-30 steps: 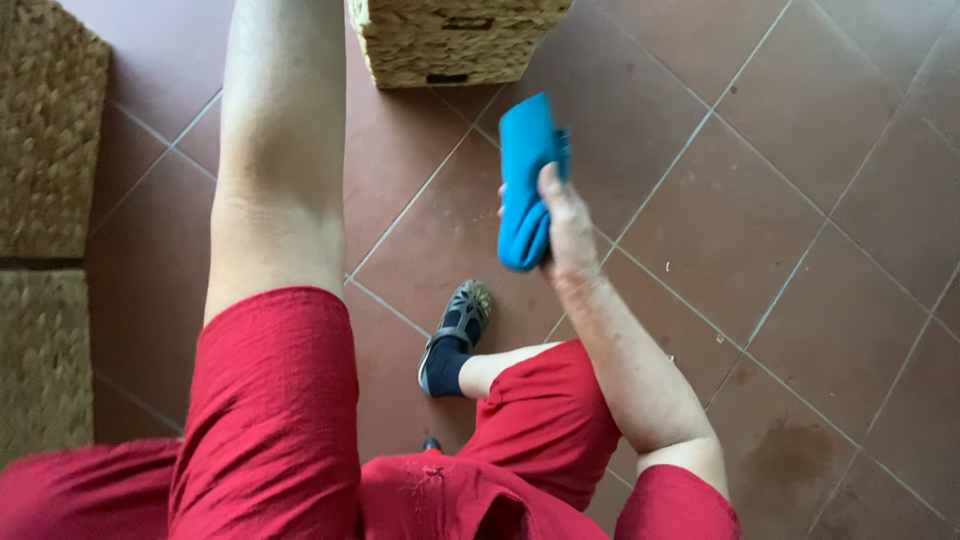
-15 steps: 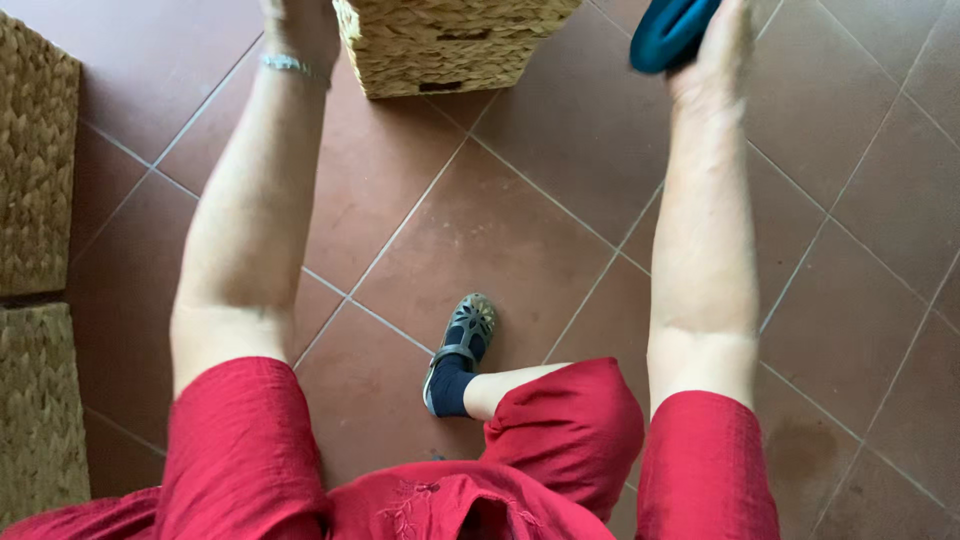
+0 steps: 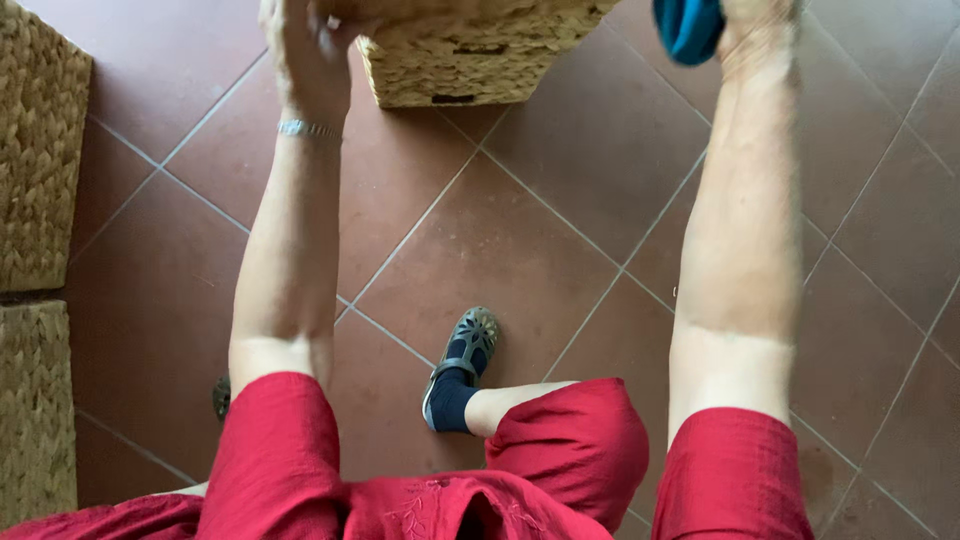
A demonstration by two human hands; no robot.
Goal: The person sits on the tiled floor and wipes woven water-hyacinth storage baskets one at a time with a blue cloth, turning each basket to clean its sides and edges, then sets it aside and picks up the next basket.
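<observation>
Blue cloth [image 3: 688, 26] sits at the top edge of view, bunched in your right hand [image 3: 755, 25]; the hand is cut off by the frame, so finger grip can't be confirmed beyond it closing on the cloth. Your left hand [image 3: 300, 45] is raised just beside the woven basket [image 3: 470, 60] on the red tile floor [image 3: 560, 240], fingers loosely curled, touching or not: can't tell. Silver bracelet [image 3: 308, 128] on that wrist. Two more woven baskets [image 3: 40, 160] stack at left. Your shoe [image 3: 468, 345] is on the tiles below.
</observation>
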